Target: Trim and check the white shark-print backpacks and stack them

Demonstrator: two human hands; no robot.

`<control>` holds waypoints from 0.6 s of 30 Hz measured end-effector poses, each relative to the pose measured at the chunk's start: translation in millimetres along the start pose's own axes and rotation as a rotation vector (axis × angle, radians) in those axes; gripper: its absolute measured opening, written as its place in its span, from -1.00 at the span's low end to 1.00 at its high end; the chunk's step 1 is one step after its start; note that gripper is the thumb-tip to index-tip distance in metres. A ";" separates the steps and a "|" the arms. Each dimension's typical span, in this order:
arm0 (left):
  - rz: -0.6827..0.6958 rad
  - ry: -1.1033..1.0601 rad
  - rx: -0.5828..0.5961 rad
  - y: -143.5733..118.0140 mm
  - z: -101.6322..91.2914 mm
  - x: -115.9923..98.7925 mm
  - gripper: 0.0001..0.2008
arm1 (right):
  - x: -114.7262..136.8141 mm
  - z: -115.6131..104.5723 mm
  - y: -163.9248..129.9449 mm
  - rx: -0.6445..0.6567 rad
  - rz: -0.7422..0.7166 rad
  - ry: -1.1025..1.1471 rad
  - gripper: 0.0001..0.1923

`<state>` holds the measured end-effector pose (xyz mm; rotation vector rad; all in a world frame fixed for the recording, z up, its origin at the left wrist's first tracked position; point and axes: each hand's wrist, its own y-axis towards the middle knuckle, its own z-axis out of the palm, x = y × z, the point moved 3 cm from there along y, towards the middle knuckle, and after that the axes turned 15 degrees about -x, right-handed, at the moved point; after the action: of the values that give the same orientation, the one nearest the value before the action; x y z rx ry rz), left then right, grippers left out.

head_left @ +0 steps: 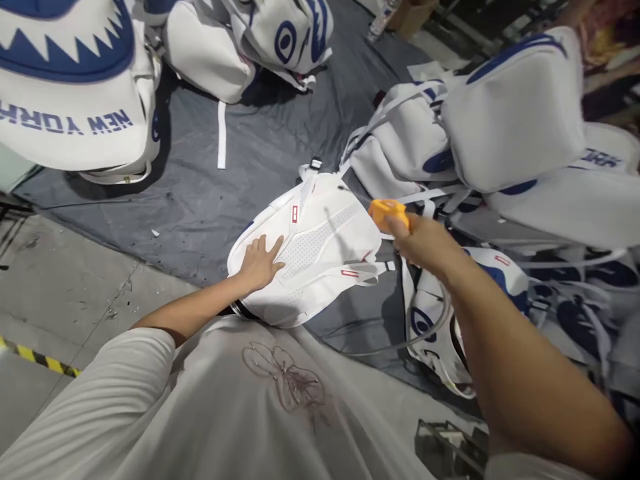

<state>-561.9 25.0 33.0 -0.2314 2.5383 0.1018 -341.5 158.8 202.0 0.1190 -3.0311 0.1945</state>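
A white backpack (320,240) lies back-panel up on a dark grey sheet, straps toward the far side. My left hand (260,263) rests flat on its near left part, fingers spread. My right hand (420,241) is closed around an orange tool (387,212), held just above the backpack's right edge. A thin grey hose (425,332) runs from that hand down toward me.
More white and blue backpacks are piled to the right (520,113) and at the back (240,40). A large one marked NEW YORK (75,100) sits at the far left. Bare concrete floor (65,280) with yellow-black tape lies at the left.
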 end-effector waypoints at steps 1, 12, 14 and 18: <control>0.079 0.030 -0.004 -5.2 -1.6 -7.0 -0.33 | -6.2 -4.2 -0.6 0.018 0.030 -0.060 -0.45; 0.159 -0.289 0.179 -66.7 48.8 -67.7 -0.34 | -77.4 -17.9 -71.5 0.585 0.249 -0.082 -0.47; -0.127 -0.542 0.170 -46.3 52.6 -62.4 -0.52 | -97.6 -25.6 -89.5 0.472 0.333 -0.088 -0.52; -0.608 -0.856 0.315 -12.3 63.4 -68.3 -0.51 | -128.5 -18.8 -123.3 0.596 0.352 0.125 -0.46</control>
<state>-469.2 30.6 18.5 -0.6559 1.5267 -0.3594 -201.9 48.5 222.0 -0.3690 -2.7415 1.0780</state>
